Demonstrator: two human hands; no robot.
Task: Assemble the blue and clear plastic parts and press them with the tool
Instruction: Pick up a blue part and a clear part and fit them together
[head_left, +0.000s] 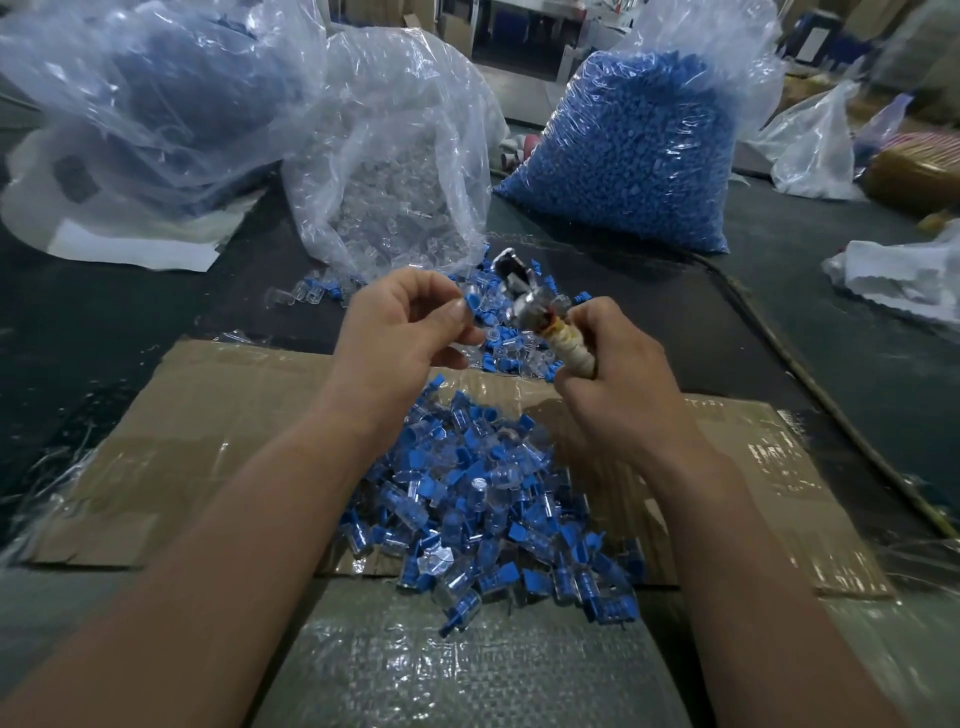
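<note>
Blue and clear plastic part (471, 302): pinched between the thumb and forefinger of the left-hand grip (410, 325) and held in the air above the far edge of the cardboard sheet (208, 415), near the middle of the counter (104, 312).

Right-hand grip (610, 364): fingers curled tight around the tape-wrapped handle of the tool (569, 345). The tool's metal head points toward the left hand and sits just beside the pinched part. Whether head and part are touching cannot be told.

Assembled pieces (493, 514): a loose pile of blue and clear units lies on the cardboard sheet between the two forearms and spills toward the near edge of the counter onto a woven plastic sack (415, 670).

Loose parts (506, 358): a smaller scatter of blue and clear pieces lies on the dark counter just beyond the cardboard, beneath the hands.

Stock at the far edge: an open bag of clear parts (389, 182) stands at the centre, its mouth toward the scatter. A full bag of blue parts (634, 156) stands to its right. A third bag (145, 93), crumpled with dark blue contents, sits toward the far left corner.
</note>
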